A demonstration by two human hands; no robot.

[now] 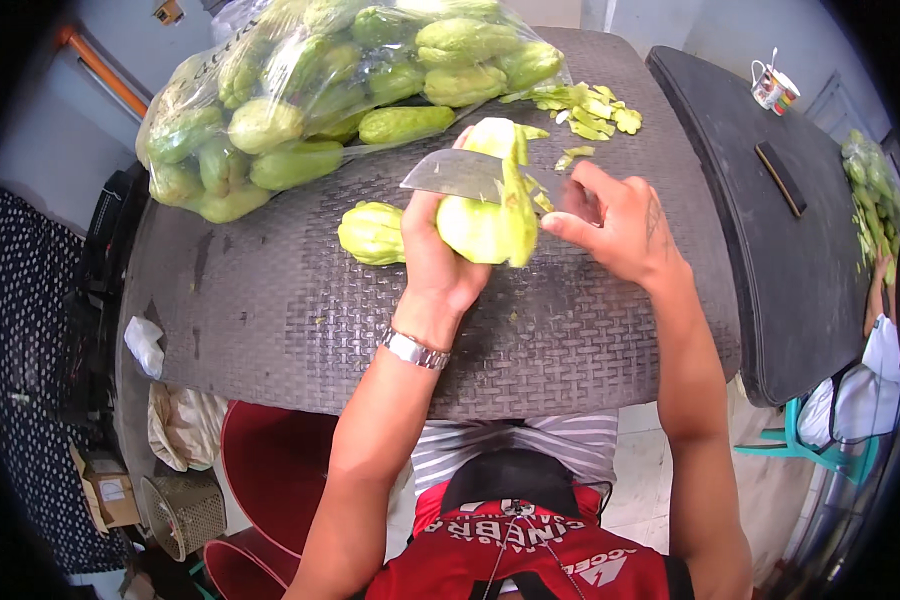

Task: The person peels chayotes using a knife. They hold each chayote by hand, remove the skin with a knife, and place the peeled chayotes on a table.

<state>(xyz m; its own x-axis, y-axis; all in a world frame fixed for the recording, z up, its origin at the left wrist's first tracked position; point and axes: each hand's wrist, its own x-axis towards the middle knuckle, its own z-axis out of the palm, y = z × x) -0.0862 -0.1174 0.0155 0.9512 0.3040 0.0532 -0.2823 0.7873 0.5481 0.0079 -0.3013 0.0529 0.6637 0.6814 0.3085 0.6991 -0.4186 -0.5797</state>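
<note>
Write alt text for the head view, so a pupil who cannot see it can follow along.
A person's right grip holds a knife against a pale green chayote in the left grip. On the dark woven table lie a loose chayote, scattered peelings and a clear bag of chayotes.

A dark bench (250, 270) with a woven-pattern top fills the middle of the room, and a smooth black table (715, 180) stands just to its right. Behind them rise pale blue-grey walls (660, 25); an orange pipe (105, 72) slants along the left one. A dark dotted cloth (25, 350) hangs at far left. Below, red bins (275, 450), a lattice basket (182, 515) and a cardboard box (110, 490) crowd the light tiled floor (640, 475). A teal stool (842, 458) stands at lower right. Bright light leaves a sheen on the bench.
</note>
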